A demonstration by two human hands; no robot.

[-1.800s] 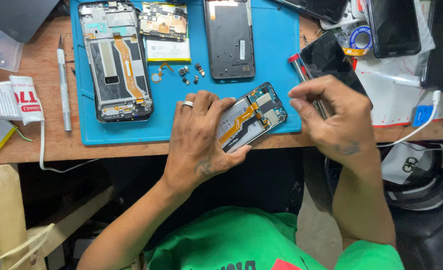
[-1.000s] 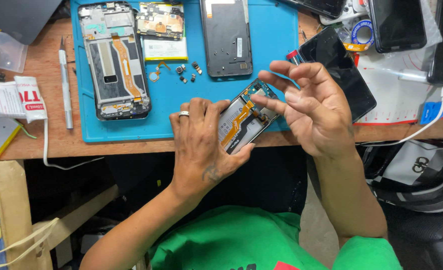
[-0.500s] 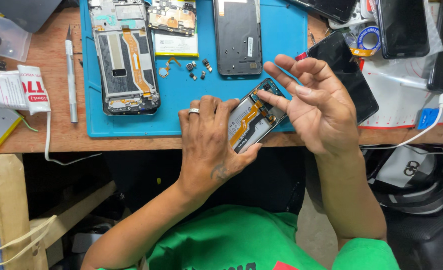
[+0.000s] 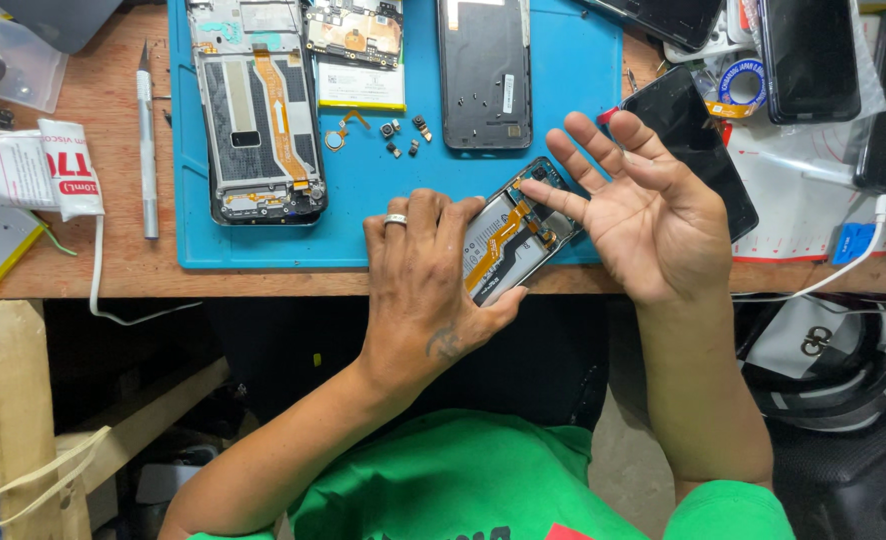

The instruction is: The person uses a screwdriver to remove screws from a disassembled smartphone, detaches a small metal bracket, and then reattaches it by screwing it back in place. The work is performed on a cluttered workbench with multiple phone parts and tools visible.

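Two bare hands work over one opened phone frame (image 4: 511, 243), which lies tilted across the front edge of the blue work mat (image 4: 573, 80) on the wooden desk (image 4: 83, 270). The left hand (image 4: 425, 285), a ring on one finger, lies palm down over the frame's lower end, fingers curled around it so that the frame is gripped and partly covered. An orange flex cable runs along the exposed inside of the frame. The right hand (image 4: 653, 215) is palm up and spread wide, holding nothing; only one fingertip (image 4: 533, 187) touches the frame's upper end, near its top corner.

Farther back on the mat lies a second, larger phone frame (image 4: 258, 110) with its own orange flex, and just beside it a circuit board (image 4: 355, 30) above a white battery (image 4: 361, 85). A dark back cover (image 4: 484, 72) lies to the right of these. Several small loose parts (image 4: 398, 135) are scattered between the battery and the held frame. Left of the mat, a slim metal tool (image 4: 148, 150) lies on the bare desk, with a white glue tube (image 4: 38, 170) near it. Beside the right hand, a black phone screen (image 4: 708, 140) rests half off the mat.
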